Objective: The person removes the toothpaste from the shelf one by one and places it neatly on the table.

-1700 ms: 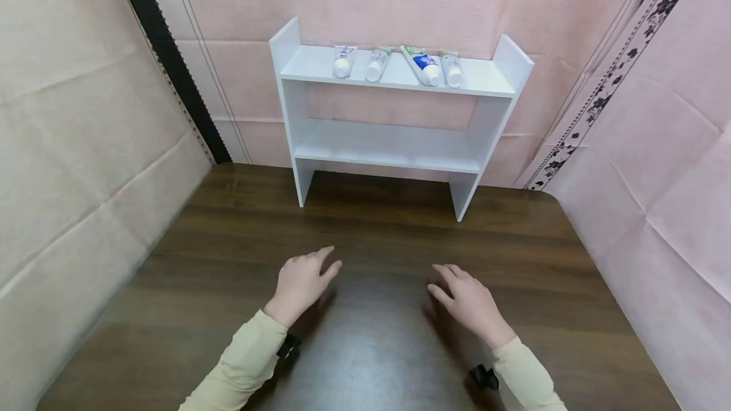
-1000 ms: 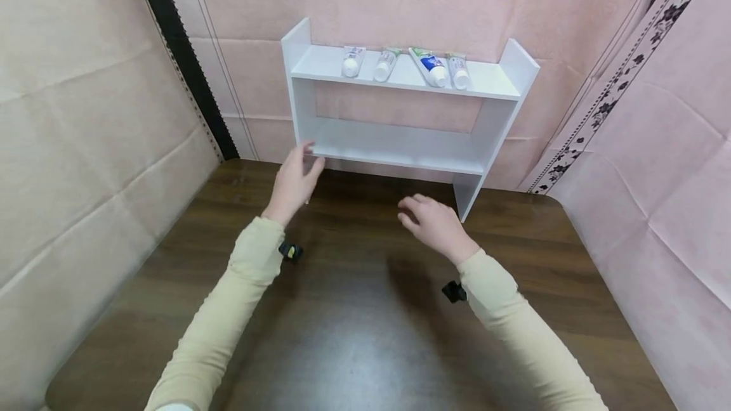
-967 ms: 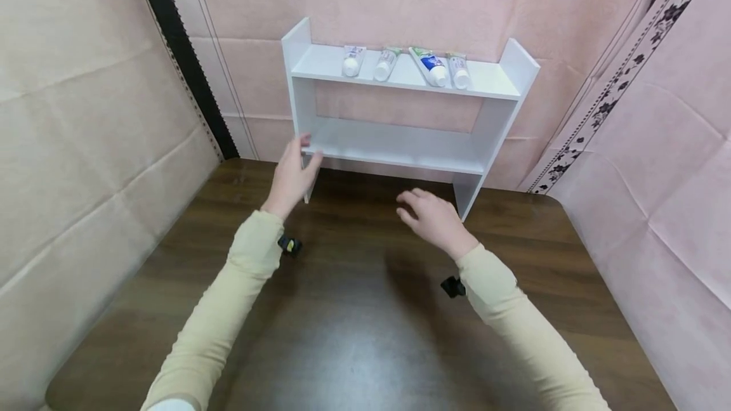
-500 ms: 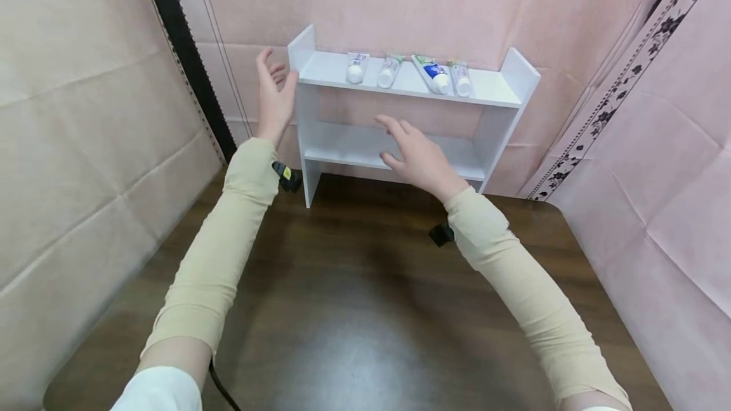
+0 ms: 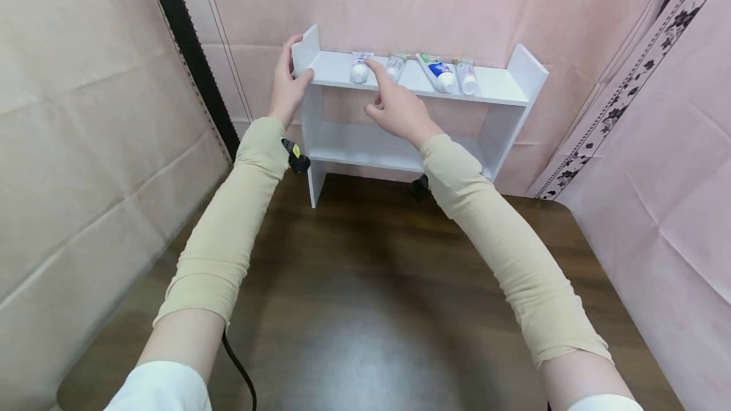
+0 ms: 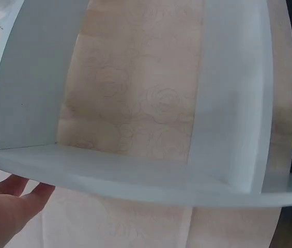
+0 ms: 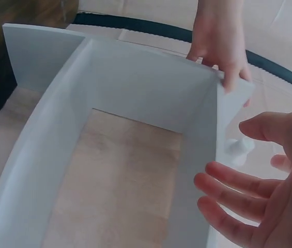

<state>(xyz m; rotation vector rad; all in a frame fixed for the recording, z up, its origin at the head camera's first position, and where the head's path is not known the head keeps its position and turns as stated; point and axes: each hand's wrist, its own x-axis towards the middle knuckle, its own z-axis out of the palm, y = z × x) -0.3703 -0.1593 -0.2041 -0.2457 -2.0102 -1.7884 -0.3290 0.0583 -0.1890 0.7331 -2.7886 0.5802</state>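
A white two-tier shelf rack (image 5: 497, 84) stands at the back of the table, with several white-capped squeeze tubes lying in a row on its top board. My left hand (image 5: 287, 91) grips the upper left side panel, thumb in front and fingers around the outer side. Over the top board's front edge reaches my right hand (image 5: 402, 111), index finger extended to the leftmost tube (image 5: 360, 71); I cannot tell whether it touches. It holds nothing. Partly behind that hand lies a second tube (image 5: 396, 67). Further right are a blue-and-green tube (image 5: 438, 75) and a pale tube (image 5: 467, 78).
The dark wooden table (image 5: 342, 309) spreads in front of the rack. Pink cloth (image 5: 411, 5) hangs behind it, and pale cloth walls stand at both sides. A black cable (image 5: 240, 363) hangs below my left arm. The lower board (image 5: 365, 144) is bare where visible.
Both hands have risen from above the table to the rack. My left hand has taken hold of its left side panel; my right hand has moved forward and left to the leftmost tube.
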